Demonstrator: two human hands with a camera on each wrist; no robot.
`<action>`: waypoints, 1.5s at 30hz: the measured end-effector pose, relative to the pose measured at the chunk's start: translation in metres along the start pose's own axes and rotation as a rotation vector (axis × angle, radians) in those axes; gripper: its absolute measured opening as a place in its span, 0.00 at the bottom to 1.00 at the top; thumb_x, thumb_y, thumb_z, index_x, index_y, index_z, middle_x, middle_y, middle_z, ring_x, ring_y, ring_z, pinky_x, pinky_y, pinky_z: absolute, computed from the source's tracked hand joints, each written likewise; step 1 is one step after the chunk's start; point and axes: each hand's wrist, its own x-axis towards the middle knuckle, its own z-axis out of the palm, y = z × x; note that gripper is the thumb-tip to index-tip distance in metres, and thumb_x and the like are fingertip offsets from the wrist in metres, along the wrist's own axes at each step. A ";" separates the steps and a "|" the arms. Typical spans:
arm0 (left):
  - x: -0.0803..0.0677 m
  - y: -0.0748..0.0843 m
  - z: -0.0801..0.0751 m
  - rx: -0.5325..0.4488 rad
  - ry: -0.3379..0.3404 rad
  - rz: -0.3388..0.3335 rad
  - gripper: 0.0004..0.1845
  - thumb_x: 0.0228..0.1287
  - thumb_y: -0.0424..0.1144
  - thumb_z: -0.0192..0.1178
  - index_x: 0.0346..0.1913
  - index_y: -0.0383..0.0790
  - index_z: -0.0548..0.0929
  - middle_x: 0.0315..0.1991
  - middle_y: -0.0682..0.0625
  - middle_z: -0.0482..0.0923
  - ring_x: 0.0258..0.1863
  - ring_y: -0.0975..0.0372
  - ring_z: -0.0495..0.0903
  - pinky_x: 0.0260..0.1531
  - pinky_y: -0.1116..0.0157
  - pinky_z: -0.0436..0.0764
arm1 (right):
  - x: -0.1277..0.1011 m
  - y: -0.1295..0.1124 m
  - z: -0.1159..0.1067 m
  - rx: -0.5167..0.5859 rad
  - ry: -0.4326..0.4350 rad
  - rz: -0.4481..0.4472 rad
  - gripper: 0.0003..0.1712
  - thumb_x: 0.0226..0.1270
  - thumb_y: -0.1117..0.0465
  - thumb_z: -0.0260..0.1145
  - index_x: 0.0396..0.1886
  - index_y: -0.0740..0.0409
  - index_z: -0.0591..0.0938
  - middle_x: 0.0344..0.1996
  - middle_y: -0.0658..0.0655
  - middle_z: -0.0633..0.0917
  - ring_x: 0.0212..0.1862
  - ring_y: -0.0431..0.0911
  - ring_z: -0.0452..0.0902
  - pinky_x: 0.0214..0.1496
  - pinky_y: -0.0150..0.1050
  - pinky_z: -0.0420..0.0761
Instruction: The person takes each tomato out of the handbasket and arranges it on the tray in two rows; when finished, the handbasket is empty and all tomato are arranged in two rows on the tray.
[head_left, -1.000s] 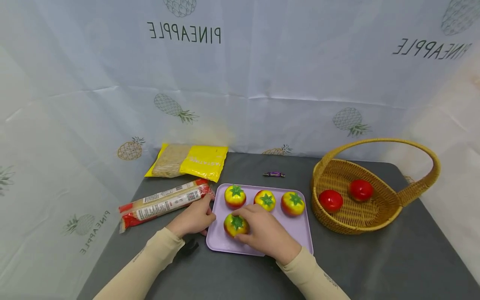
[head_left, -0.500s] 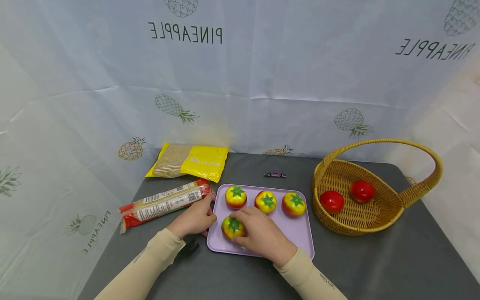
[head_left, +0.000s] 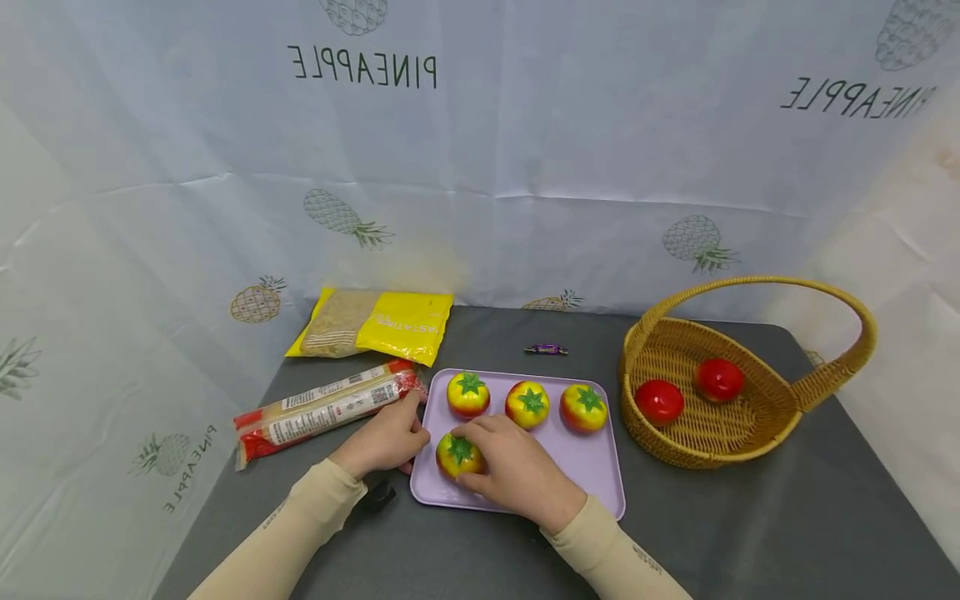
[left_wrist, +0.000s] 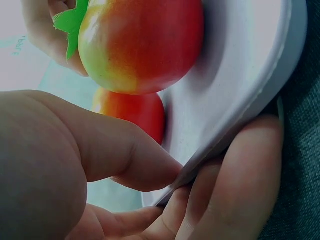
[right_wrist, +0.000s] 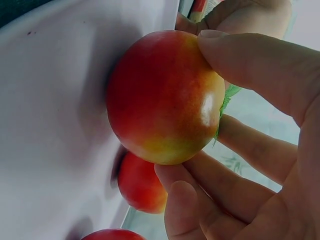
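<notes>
A lilac tray (head_left: 592, 475) lies on the dark table with several red-and-yellow toy tomatoes on it. My right hand (head_left: 506, 471) grips the front left tomato (head_left: 454, 455), which rests on the tray (right_wrist: 45, 125); thumb and fingers curl round the tomato (right_wrist: 165, 97) in the right wrist view. My left hand (head_left: 384, 440) pinches the tray's left rim (left_wrist: 240, 115), thumb on top and fingers beneath. Three more tomatoes stand in a row behind: one (head_left: 468, 393), one (head_left: 528, 404), one (head_left: 584, 408).
A wicker basket (head_left: 750, 433) with a tall handle stands at the right and holds two red tomatoes (head_left: 659, 402). A long red-ended noodle packet (head_left: 322, 408) and a yellow bag (head_left: 375, 323) lie at the left. A small purple candy (head_left: 546, 349) lies behind the tray.
My right hand has slid the front tomato slightly left and nearer on the tray. My left hand stays on the tray's rim.
</notes>
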 end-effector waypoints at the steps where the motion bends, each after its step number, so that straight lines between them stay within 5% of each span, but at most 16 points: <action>1: 0.000 0.000 0.000 -0.002 0.000 -0.003 0.31 0.68 0.37 0.60 0.71 0.39 0.62 0.32 0.45 0.77 0.18 0.56 0.82 0.18 0.63 0.84 | 0.000 0.000 0.000 -0.001 0.000 -0.002 0.30 0.56 0.48 0.77 0.59 0.45 0.81 0.52 0.46 0.83 0.53 0.42 0.78 0.62 0.41 0.81; 21: 0.006 0.003 0.002 -0.021 0.004 0.024 0.31 0.66 0.35 0.60 0.70 0.37 0.63 0.30 0.45 0.77 0.17 0.56 0.81 0.17 0.62 0.84 | -0.004 0.004 -0.008 0.002 0.024 0.007 0.36 0.55 0.45 0.78 0.64 0.45 0.78 0.56 0.47 0.82 0.53 0.41 0.76 0.62 0.40 0.81; 29: 0.002 0.001 0.002 -0.036 0.007 0.007 0.30 0.66 0.34 0.60 0.69 0.37 0.63 0.31 0.44 0.77 0.17 0.55 0.81 0.17 0.62 0.84 | -0.012 0.013 -0.030 0.050 0.028 0.019 0.35 0.57 0.45 0.77 0.64 0.45 0.78 0.57 0.46 0.82 0.57 0.41 0.77 0.64 0.43 0.80; 37: -0.001 -0.002 0.005 -0.046 0.001 -0.007 0.30 0.66 0.36 0.62 0.69 0.40 0.64 0.32 0.44 0.76 0.18 0.55 0.80 0.18 0.62 0.85 | -0.062 0.068 -0.082 -0.002 0.194 0.137 0.31 0.56 0.45 0.77 0.60 0.43 0.81 0.56 0.45 0.84 0.58 0.42 0.79 0.61 0.46 0.83; 45: -0.001 0.003 0.004 -0.029 0.017 -0.024 0.31 0.65 0.36 0.62 0.69 0.40 0.64 0.33 0.44 0.76 0.19 0.55 0.80 0.19 0.62 0.85 | -0.123 0.146 -0.142 -0.063 0.285 0.330 0.32 0.59 0.48 0.76 0.62 0.51 0.80 0.56 0.56 0.84 0.56 0.54 0.81 0.57 0.60 0.82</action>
